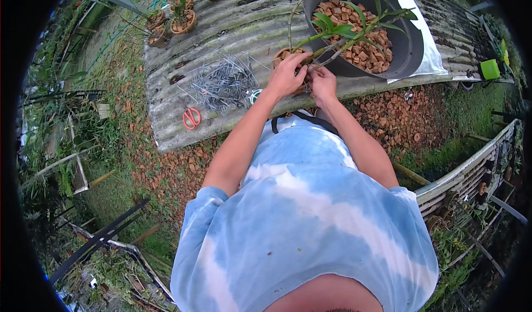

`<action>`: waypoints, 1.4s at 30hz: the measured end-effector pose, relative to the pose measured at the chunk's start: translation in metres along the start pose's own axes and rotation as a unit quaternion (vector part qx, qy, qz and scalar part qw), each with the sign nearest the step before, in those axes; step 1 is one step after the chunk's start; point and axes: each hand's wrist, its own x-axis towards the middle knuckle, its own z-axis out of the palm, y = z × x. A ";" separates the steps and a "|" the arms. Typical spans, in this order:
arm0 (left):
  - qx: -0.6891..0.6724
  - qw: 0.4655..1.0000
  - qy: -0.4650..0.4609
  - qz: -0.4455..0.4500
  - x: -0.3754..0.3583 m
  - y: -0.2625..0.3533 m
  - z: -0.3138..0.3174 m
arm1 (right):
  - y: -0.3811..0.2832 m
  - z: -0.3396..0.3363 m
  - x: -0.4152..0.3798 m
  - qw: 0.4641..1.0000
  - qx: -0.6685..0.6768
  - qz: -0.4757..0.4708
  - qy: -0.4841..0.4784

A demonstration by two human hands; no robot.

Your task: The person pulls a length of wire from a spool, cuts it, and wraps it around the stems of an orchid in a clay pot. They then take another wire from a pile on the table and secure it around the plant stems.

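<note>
Diffuse daylight, moderately bright, lit the bench (166,110) evenly, leaving only soft shading. Near its front edge, right of the middle, the white sheet (429,60) glared almost to blankness, while the inner wall of the large pot (409,43) was dimmer. The wide lens bowed the bench's ridges, and a black ring swallowed the frame's corners. Foliage (47,162) beyond the bench's left edge looked dark and smeared. Fine detail between the left hand (286,77) and right hand (323,85) was perhaps too small to resolve.

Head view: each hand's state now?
Left hand: partly curled over the terracotta pot; grip unclear.
Right hand: closed near the orchid's base; contents hidden.
</note>
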 end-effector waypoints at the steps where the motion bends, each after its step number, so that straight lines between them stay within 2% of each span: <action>1: -0.008 1.000 -0.001 0.006 0.003 0.002 -0.002 | -0.002 0.001 -0.003 1.000 0.000 -0.011 -0.005; 5: -0.030 0.999 0.002 0.041 0.010 0.003 0.000 | 0.001 -0.004 -0.005 0.998 -0.056 -0.034 -0.020; 8: -0.102 0.995 0.015 0.012 0.012 -0.005 0.005 | -0.009 -0.002 -0.012 0.996 -0.081 -0.018 -0.014; 11: -0.009 0.999 0.018 0.045 0.012 -0.013 -0.002 | -0.021 -0.002 -0.019 0.998 -0.056 0.020 -0.015; 13: 0.005 0.997 0.029 0.072 0.010 -0.009 -0.006 | -0.019 -0.008 -0.017 0.999 -0.015 0.048 -0.007; 17: 0.037 0.991 0.069 0.113 0.003 -0.007 -0.005 | -0.015 -0.016 -0.011 0.999 -0.024 -0.016 -0.026; 22: 0.035 0.990 0.097 0.100 -0.002 -0.015 0.001 | -0.014 -0.025 0.007 0.990 -0.068 -0.103 -0.061; 28: 0.039 0.988 0.115 0.094 -0.003 -0.005 0.001 | -0.019 -0.018 0.022 0.990 -0.118 -0.078 -0.024; 31: 0.046 0.987 0.122 0.092 -0.002 -0.006 0.003 | -0.019 -0.014 0.025 0.995 -0.065 -0.075 -0.021; 34: 0.052 0.987 0.126 0.083 -0.003 -0.007 0.006 | -0.019 -0.012 0.027 0.987 -0.071 -0.081 -0.119; 37: 0.053 0.988 0.121 0.080 -0.003 -0.005 0.006 | -0.025 -0.014 0.022 0.985 -0.079 -0.093 -0.123; 42: 0.052 0.990 0.106 0.080 -0.002 -0.003 0.004 | -0.033 -0.024 0.037 0.964 -0.162 -0.096 -0.189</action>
